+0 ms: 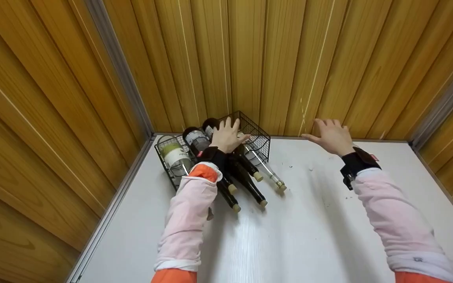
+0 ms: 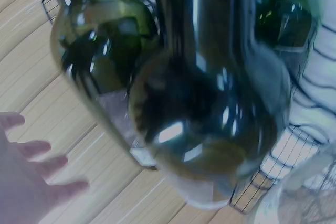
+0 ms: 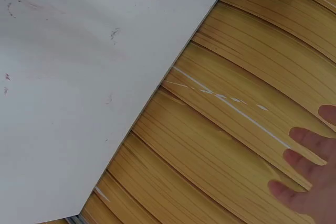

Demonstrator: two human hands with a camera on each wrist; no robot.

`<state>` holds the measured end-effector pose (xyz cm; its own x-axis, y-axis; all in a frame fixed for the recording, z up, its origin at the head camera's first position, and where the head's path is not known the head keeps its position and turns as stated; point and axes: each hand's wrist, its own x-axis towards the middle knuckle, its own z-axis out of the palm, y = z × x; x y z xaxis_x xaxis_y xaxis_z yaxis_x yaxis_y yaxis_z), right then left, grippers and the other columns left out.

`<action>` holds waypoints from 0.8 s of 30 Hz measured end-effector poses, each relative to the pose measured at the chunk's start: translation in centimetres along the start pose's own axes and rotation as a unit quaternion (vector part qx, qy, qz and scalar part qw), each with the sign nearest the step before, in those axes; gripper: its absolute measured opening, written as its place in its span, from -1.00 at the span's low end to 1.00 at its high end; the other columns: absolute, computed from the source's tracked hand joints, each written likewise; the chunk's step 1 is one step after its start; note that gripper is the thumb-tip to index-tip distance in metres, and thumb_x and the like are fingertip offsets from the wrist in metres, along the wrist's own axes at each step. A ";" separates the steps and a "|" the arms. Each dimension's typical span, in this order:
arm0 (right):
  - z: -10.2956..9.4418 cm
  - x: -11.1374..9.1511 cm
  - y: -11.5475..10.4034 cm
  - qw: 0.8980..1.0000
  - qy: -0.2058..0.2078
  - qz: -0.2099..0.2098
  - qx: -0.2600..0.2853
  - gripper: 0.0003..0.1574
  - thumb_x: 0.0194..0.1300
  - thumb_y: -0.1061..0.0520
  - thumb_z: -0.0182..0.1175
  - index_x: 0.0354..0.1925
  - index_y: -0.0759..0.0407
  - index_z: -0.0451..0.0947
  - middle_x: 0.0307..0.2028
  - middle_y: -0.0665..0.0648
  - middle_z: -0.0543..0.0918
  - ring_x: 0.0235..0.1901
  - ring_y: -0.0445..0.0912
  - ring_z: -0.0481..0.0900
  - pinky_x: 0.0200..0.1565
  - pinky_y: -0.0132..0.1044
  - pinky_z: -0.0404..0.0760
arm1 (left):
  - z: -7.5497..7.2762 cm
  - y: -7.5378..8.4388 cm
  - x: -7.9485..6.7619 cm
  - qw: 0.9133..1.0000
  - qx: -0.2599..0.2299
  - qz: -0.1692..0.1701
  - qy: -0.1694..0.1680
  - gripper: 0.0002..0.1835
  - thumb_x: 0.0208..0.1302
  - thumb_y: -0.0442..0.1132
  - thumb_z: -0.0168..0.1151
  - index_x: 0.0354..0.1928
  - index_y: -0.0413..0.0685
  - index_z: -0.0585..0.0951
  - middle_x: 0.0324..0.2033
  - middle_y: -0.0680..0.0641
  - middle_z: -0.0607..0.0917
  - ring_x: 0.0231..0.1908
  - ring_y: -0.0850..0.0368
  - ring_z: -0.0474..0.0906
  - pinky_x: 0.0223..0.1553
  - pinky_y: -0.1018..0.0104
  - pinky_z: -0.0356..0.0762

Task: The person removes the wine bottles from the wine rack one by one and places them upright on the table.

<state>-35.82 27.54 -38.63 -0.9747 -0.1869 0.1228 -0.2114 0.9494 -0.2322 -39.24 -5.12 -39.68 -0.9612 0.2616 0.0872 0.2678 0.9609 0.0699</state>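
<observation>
Wall: upright wood-grain boards (image 1: 246, 59), yellow-brown, closing the back and both sides of the work area in the head view. Tabletop (image 1: 313, 236): white; the right wrist view alone brings out its reddish smears near the edge. Wire basket (image 1: 269, 149): black mesh, at the back of the tabletop, left of centre, against the boards; the right wrist view catches only one corner of it, at the top. Bottles: a group lying in the basket, necks reaching out over the front; one pale green with a white label (image 1: 176, 157) at the left end, one clear and long-necked (image 1: 264, 167) at the right, dark ones (image 1: 246, 182) between. The left wrist view gives the dark glass as translucent green, which the head view renders nearly black. Left hand (image 1: 227, 135): above the bottles, fingers extended and spread, nothing gripped; whether the palm touches glass cannot be told. Right hand (image 1: 332, 135): well apart from the basket, to its right, before the back boards, fingers extended, thumb held out sideways, nothing held. Wristbands (image 1: 360, 160): black, one per arm. Stoppers (image 1: 264, 203): tan, five countable at the bottle mouths, visible in the head view only.
</observation>
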 end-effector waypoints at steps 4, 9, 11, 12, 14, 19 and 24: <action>-0.3 -0.8 0.2 0.998 0.047 -0.031 -0.002 -0.08 0.38 -0.31 0.11 0.30 0.42 0.28 0.24 0.56 0.38 0.25 0.46 0.26 0.16 0.42 0.29 | -1.4 -2.3 -1.2 0.998 -0.012 0.059 0.032 -0.35 0.48 0.14 -0.02 0.44 -0.08 0.27 0.35 -0.25 0.38 0.35 -0.22 0.35 0.25 -0.16 0.45; -0.5 -2.1 1.2 0.997 0.046 -0.057 0.007 -0.09 0.39 -0.28 0.12 0.36 0.37 0.26 0.25 0.52 0.39 0.26 0.43 0.26 0.17 0.41 0.29 | -2.4 -7.1 -2.5 0.988 0.013 0.124 0.094 -0.61 0.37 -0.29 0.14 0.21 -0.17 0.45 0.12 -0.24 0.54 0.14 -0.24 0.50 0.04 -0.10 0.59; -0.4 -2.9 1.8 0.997 0.034 -0.063 0.014 -0.08 0.40 -0.28 0.11 0.39 0.34 0.23 0.28 0.51 0.37 0.28 0.43 0.23 0.20 0.43 0.25 | -2.7 -8.9 -3.1 0.984 0.035 0.139 0.108 -0.63 0.29 -0.41 0.15 0.14 -0.20 0.49 0.05 -0.25 0.57 0.08 -0.25 0.53 -0.02 -0.11 0.62; -0.2 -3.4 2.1 0.997 0.030 -0.066 0.017 -0.08 0.40 -0.28 0.10 0.40 0.34 0.21 0.28 0.52 0.36 0.29 0.44 0.23 0.21 0.45 0.24 | -2.8 -9.7 -3.4 0.982 0.047 0.147 0.108 -0.64 0.28 -0.44 0.14 0.13 -0.22 0.50 0.03 -0.26 0.58 0.06 -0.26 0.54 -0.03 -0.11 0.62; 0.2 -4.2 2.8 0.997 0.024 -0.070 0.022 -0.08 0.41 -0.27 0.11 0.41 0.34 0.20 0.29 0.53 0.36 0.29 0.45 0.22 0.23 0.47 0.21 | -2.8 -11.2 -3.7 0.978 0.074 0.163 0.108 -0.66 0.26 -0.48 0.15 0.09 -0.22 0.53 -0.01 -0.27 0.60 0.02 -0.26 0.55 -0.06 -0.10 0.63; 2.0 -6.0 4.2 0.996 0.017 -0.082 0.022 -0.10 0.41 -0.19 0.15 0.41 0.38 0.19 0.29 0.54 0.37 0.28 0.45 0.25 0.21 0.47 0.24 | -2.8 -13.6 -4.9 0.968 0.145 0.196 0.063 -0.66 0.23 -0.44 0.17 0.07 -0.17 0.57 0.04 -0.26 0.63 0.05 -0.23 0.55 0.02 -0.08 0.61; 3.3 -6.7 4.7 0.996 0.007 -0.083 0.018 -0.10 0.39 -0.17 0.17 0.42 0.38 0.20 0.27 0.54 0.41 0.25 0.45 0.30 0.19 0.45 0.29 | -1.8 -15.8 -6.0 0.953 0.183 0.237 0.041 -0.66 0.20 -0.43 0.20 0.03 -0.09 0.61 0.01 -0.23 0.68 0.01 -0.19 0.58 -0.01 -0.06 0.62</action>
<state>-30.49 32.45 -43.77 -0.9252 -0.3361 0.1762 -0.3716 0.8965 -0.2412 -37.54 -22.00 -39.55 -0.7250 0.6812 0.1016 0.6159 0.7073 -0.3470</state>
